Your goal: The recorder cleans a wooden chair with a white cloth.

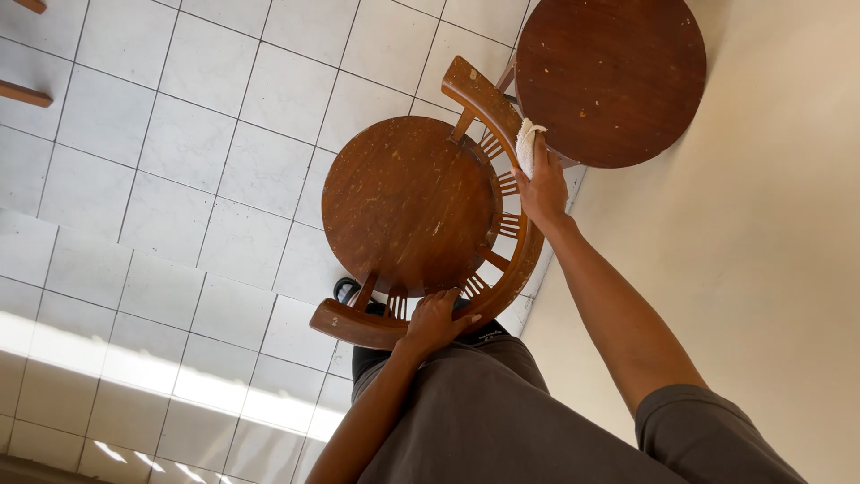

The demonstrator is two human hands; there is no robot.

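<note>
Your left hand [436,320] is closed over the curved back rail of the wooden chair [408,202] at six o'clock, nearest your body. At three o'clock, your right hand [542,190] presses a white cloth [526,145] against the same rail, fingers wrapped on it. The chair looks stiff and fairly heavy; the rail is your firmest hold. Beyond, at one o'clock, stands a round table [611,79].

No packages, labels, signs or screens show, as far as visible.
</note>
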